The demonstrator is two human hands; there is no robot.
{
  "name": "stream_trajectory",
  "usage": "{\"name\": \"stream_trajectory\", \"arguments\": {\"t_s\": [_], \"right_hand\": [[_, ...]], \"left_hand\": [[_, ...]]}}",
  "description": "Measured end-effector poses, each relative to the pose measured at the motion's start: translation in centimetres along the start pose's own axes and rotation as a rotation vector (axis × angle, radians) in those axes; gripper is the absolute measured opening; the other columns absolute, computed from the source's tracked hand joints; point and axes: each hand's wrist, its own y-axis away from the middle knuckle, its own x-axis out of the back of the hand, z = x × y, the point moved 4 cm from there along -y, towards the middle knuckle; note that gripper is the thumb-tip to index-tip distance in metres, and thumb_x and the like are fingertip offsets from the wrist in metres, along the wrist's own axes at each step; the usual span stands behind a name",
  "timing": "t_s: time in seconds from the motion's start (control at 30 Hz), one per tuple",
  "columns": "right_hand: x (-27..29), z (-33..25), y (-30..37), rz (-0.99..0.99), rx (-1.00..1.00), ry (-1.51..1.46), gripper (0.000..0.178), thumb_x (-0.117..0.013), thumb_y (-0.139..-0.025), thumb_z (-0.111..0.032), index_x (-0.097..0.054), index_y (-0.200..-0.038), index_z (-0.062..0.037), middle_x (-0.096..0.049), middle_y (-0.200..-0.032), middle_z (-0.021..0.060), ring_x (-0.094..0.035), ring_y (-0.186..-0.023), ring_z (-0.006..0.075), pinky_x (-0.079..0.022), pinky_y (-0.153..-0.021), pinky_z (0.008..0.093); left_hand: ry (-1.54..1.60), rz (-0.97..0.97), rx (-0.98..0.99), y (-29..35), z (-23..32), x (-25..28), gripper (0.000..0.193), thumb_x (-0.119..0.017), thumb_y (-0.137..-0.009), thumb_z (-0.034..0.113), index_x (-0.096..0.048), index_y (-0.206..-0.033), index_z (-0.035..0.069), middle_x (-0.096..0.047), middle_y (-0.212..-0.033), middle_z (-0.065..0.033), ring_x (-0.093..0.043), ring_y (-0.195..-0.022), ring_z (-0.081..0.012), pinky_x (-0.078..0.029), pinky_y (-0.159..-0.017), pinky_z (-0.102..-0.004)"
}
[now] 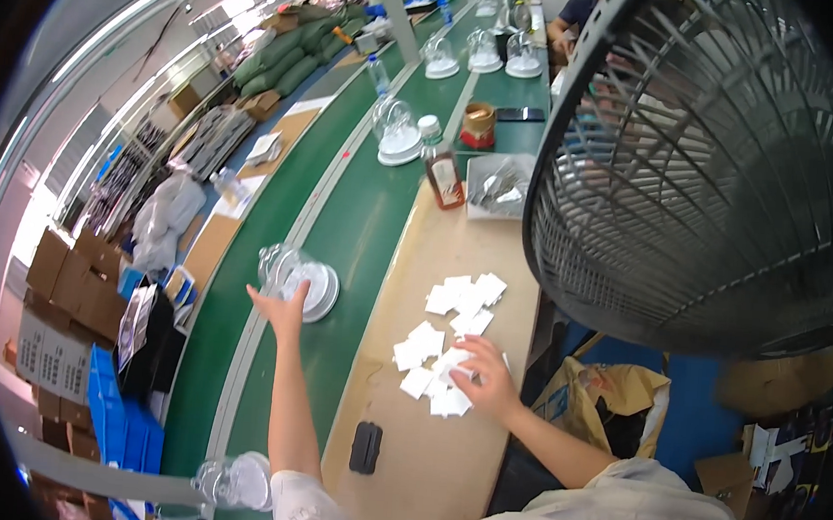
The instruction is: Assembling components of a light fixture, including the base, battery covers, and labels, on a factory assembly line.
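My left hand [283, 311] reaches over the green conveyor belt with thumb and fingers spread. It is right at a clear dome with a white round base [320, 292], which lies tilted on the belt; I cannot tell whether the fingers touch it. On the tan work board, my right hand [489, 385] is over a loose spread of small white square cards [418, 345]. Its thumb and fingers are curved and apart, with white cards showing between and below them. No card is plainly lifted.
A black fan [703, 174] looms at the right. Beyond the board's cards stand a brown bottle [444, 180] and a tray of small clear bags [499, 187]. A black object [366, 448] lies nearby. More domes [400, 141] line the belt.
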Motion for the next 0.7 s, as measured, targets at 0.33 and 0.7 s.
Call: {"name": "stream_trajectory", "arguments": {"t_s": [0.33,0.7], "right_hand": [[0.2,-1.0,0.2,0.02,-0.008,-0.034,0.01,-0.072,-0.08,-0.007,-0.063,-0.077,-0.0023,-0.065,-0.113,0.0098,-0.052,-0.121,0.03,-0.041,-0.099,0.0406],[-0.2,6.0,2.6,0.334,-0.275,-0.776,0.015,-0.059,-0.093,-0.01,-0.065,-0.1,0.0015,-0.063,-0.106,0.0048,-0.057,-0.1,0.014,-0.047,-0.087,0.0281]], "left_hand": [[0.166,-0.055,0.006,-0.7,-2.0,-0.7,0.126,-0.089,-0.063,0.032,-0.004,-0.146,-0.013,-0.025,-0.147,-0.0322,-0.029,-0.138,-0.039,-0.024,-0.115,-0.0422],[1.376,0.027,0.318,18.1,8.2,17.7,0.094,-0.075,-0.084,0.028,-0.011,-0.151,0.014,-0.044,-0.142,-0.0103,-0.043,-0.131,-0.028,-0.036,-0.109,-0.0429]]}}
